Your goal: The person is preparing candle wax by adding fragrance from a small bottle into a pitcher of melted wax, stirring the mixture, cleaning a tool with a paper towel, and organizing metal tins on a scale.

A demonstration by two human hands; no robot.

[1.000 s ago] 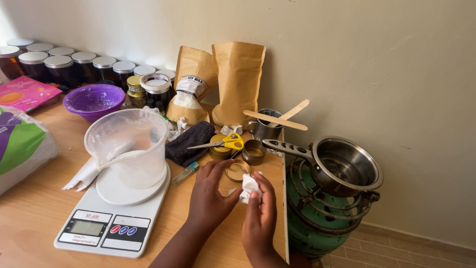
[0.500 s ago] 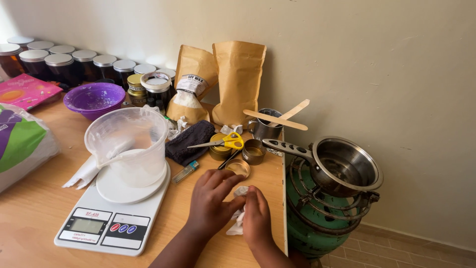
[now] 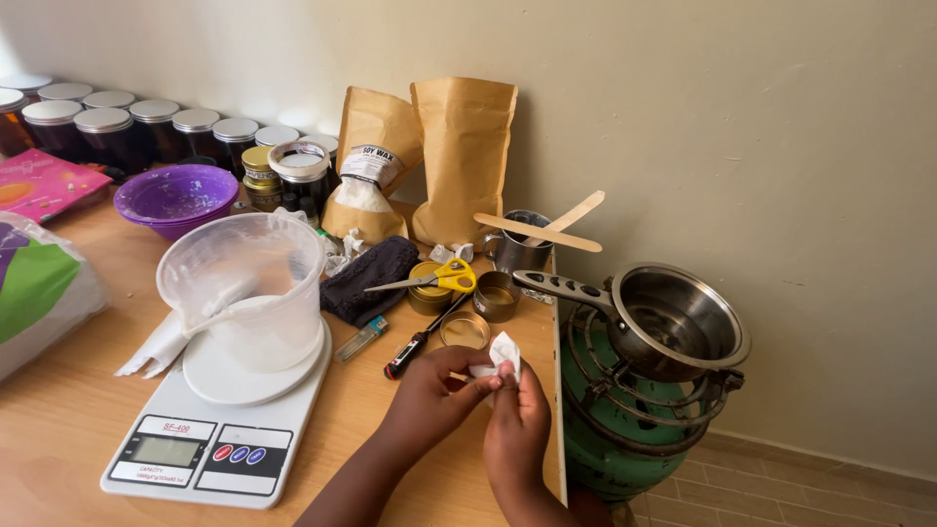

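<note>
White tissue [image 3: 503,351] pinched between my left hand [image 3: 429,395] and right hand [image 3: 515,429] (just in front of the small gold tin [image 3: 465,330]), best gripped lightly, fingertips only

A clear plastic jug [image 3: 249,288] stands on the white scale [image 3: 220,415]; yellow scissors [image 3: 434,281] lie across a tin [image 3: 429,290].
</note>
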